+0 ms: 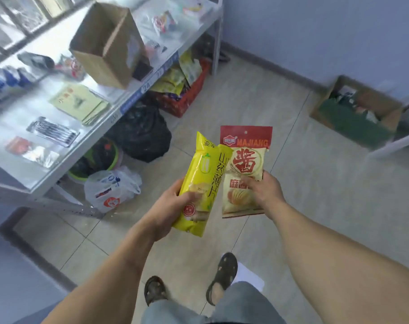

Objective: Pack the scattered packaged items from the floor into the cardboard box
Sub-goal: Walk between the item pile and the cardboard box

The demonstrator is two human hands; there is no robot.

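Standing view: person upright on tiled floor [292, 183], both forearms reaching forward, sandalled feet below.
Left hand [168, 213]: fingers wrapped around lower half of a yellow snack bag [203, 181], bag held upright, slightly tilted.
Right hand [266, 190]: thumb across the front, fingers behind a red-topped MAJIANG packet [243, 169]; packet upright, its left edge tucked behind the yellow bag.
Cardboard box, shelf [107, 43]: open, tipped at an angle on the grey shelf [100, 118] at left, well apart from the hands.
Cardboard box, floor [360, 108]: open, against the far wall at right, dark items inside; contents too blurred to name.
Under shelf: black plastic bag [140, 134], white carrier bag [112, 188], green basin [96, 160], red crate [187, 97] holding yellow packets.
Shelf top: flat packaged goods, blurred.
Between hands and either box: bare tile only.
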